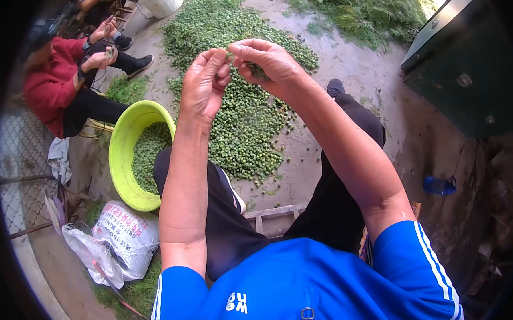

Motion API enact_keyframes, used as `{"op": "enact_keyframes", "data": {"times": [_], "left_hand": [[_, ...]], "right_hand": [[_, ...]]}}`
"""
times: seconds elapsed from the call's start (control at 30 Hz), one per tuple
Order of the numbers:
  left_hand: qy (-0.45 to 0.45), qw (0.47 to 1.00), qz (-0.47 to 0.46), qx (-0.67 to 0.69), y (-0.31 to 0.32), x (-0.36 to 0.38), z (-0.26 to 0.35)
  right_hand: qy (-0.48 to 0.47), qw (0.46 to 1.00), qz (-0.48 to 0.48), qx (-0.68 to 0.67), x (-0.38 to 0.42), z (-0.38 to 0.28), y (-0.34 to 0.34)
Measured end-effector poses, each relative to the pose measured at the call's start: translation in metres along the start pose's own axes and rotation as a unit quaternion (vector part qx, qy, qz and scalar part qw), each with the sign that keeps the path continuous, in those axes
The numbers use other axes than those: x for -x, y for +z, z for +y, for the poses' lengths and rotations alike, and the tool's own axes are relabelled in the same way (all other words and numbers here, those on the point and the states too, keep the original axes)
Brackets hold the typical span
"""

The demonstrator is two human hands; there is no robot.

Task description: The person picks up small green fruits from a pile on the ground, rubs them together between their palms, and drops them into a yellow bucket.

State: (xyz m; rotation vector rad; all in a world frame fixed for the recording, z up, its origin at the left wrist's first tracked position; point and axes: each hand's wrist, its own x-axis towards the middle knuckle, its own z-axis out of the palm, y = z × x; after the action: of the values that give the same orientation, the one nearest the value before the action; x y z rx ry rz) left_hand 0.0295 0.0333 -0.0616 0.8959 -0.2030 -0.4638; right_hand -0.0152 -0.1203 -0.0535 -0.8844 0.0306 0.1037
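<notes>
Both hands are raised over a large pile of small green pods or berries [246, 125] spread on the ground. My left hand [205, 83] is closed, its thumb and fingertips pinched near a small green piece [229, 56] between the two hands. My right hand [266, 66] meets it there with thumb and index finger, its other fingers curled round some green pieces. A yellow-green bucket [121, 148], partly filled with the same green pieces [149, 155], stands left of my knee.
Two people sit at the upper left, one in a red top [51, 76]. Beside them stands a white bucket [160, 0]. White sacks [124, 240] lie lower left, green foliage [366, 13] at the top, a dark metal box [472, 61] and blue container [439, 185] right.
</notes>
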Motion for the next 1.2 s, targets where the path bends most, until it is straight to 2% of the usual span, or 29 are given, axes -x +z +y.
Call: {"op": "enact_keyframes", "data": {"times": [0.13, 0.23, 0.3, 0.33, 0.5, 0.63, 0.73, 0.8, 0.83, 0.9, 0.97, 1.03, 1.07, 1.1, 1.17, 1.2], "left_hand": [[0.004, 0.999, -0.033, -0.034, -0.002, 0.0, -0.001], [0.003, 0.999, -0.027, -0.022, 0.004, 0.002, 0.0], [-0.018, 1.0, -0.018, 0.004, 0.009, 0.003, 0.002], [-0.018, 1.0, -0.019, 0.004, 0.009, 0.003, 0.002], [-0.008, 0.999, -0.039, -0.023, -0.002, 0.002, 0.0], [-0.02, 0.999, -0.033, -0.033, -0.004, 0.0, -0.002], [-0.024, 1.0, -0.018, 0.003, -0.001, 0.002, -0.001], [-0.038, 0.998, -0.016, 0.044, 0.002, 0.002, 0.001], [-0.038, 0.998, -0.017, 0.044, 0.001, 0.001, 0.001], [-0.077, 0.987, -0.018, 0.138, -0.008, 0.0, 0.009], [-0.079, 0.974, -0.027, 0.209, -0.022, 0.002, 0.027], [-0.057, 0.968, -0.054, 0.239, -0.042, 0.01, 0.055], [-0.04, 0.969, -0.06, 0.236, -0.06, 0.016, 0.071], [-0.025, 0.97, -0.066, 0.232, -0.084, 0.024, 0.087], [0.051, 0.981, 0.163, 0.096, -0.158, 0.058, 0.135], [0.05, 0.966, 0.249, -0.043, -0.165, 0.072, 0.146]], "right_hand": [[-0.023, 0.999, 0.016, 0.031, -0.001, 0.005, -0.002], [-0.003, 0.999, 0.033, -0.006, -0.003, 0.004, -0.006], [0.055, 0.99, -0.019, -0.13, -0.007, 0.004, -0.012], [0.054, 0.99, -0.019, -0.13, -0.007, 0.004, -0.011], [0.002, 1.0, 0.007, -0.016, -0.002, 0.003, -0.001], [-0.019, 1.0, 0.014, 0.011, -0.003, 0.006, -0.002], [0.024, 0.998, 0.012, -0.06, -0.008, 0.009, -0.007], [0.067, 0.983, 0.017, -0.171, -0.012, 0.011, -0.01], [0.067, 0.983, 0.018, -0.17, -0.014, 0.012, -0.013], [0.095, 0.957, 0.039, -0.271, -0.018, 0.014, -0.019], [0.085, 0.952, 0.032, -0.294, -0.02, 0.012, -0.019], [0.09, 0.922, 0.069, -0.37, -0.019, 0.004, -0.014], [0.076, 0.914, -0.007, -0.399, -0.023, 0.01, -0.028], [0.072, 0.913, -0.007, -0.402, -0.021, 0.006, -0.023], [0.01, 0.882, 0.068, -0.466, -0.016, -0.008, -0.005], [-0.006, 0.871, 0.027, -0.49, -0.02, -0.005, -0.009]]}}
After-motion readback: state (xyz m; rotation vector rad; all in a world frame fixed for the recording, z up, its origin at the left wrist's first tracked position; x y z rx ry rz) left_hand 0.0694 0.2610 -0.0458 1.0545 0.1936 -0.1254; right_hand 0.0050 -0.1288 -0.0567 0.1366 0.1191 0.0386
